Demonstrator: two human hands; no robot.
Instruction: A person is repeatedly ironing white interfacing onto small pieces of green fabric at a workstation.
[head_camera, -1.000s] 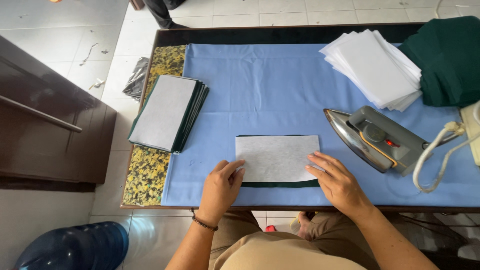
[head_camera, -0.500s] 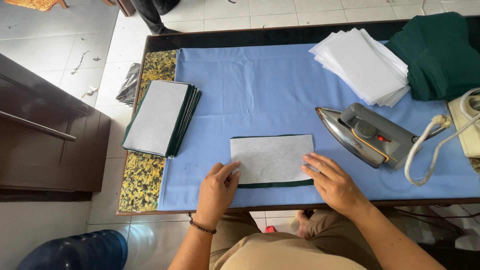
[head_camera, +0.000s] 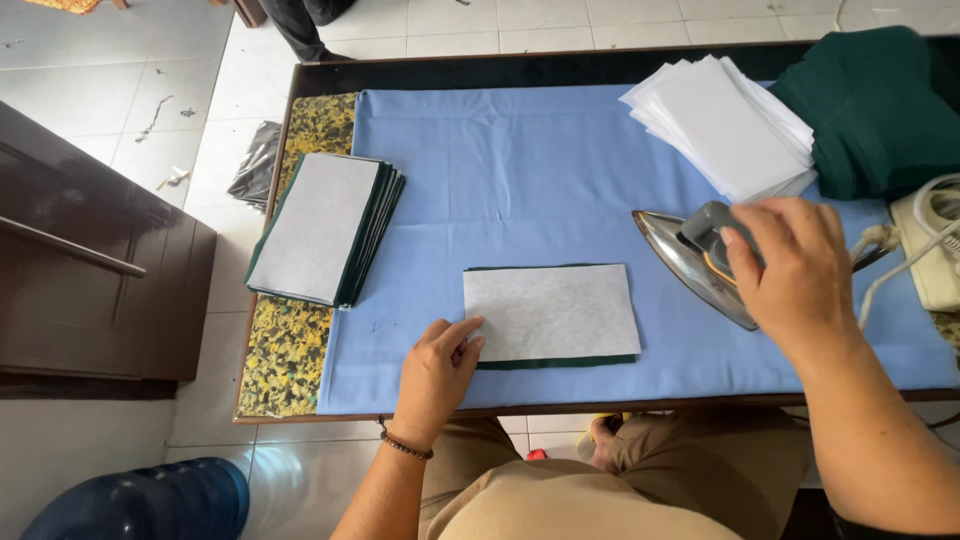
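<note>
**Hand on the iron, cloth pinned flat**

The iron (head_camera: 715, 262) lies on its side at about three o'clock on the blue cover (head_camera: 520, 160), its shiny soleplate turned toward the middle. The right hand (head_camera: 790, 270) is curled over the grey handle, fingers wrapped round it, though whether the grasp is fully tight cannot be told from above. It looks a heavy, rigid thing with a smooth metal face, likely hot; the handle is the only sensible place to take hold, and the cord (head_camera: 900, 265) trailing off toward the cream socket box (head_camera: 930, 255) at the right edge may drag.

At six o'clock lies the white sheet (head_camera: 552, 312) on a dark green cloth piece (head_camera: 560, 362), whose edge shows below and along the top. Both look thin, light and limp (easily shifted by a nudge). The left hand (head_camera: 440, 368) rests flat with fingertips pressing the sheet's left edge, gripping nothing.

At nine o'clock sits a neat stack of finished pieces (head_camera: 325, 228), white on top, green edges showing, partly over the mottled yellow foam (head_camera: 290, 350). At one o'clock is a fanned pile of white sheets (head_camera: 725, 125), and at two o'clock a heap of green fabric (head_camera: 880, 105). No labels or signs are legible anywhere.
</note>
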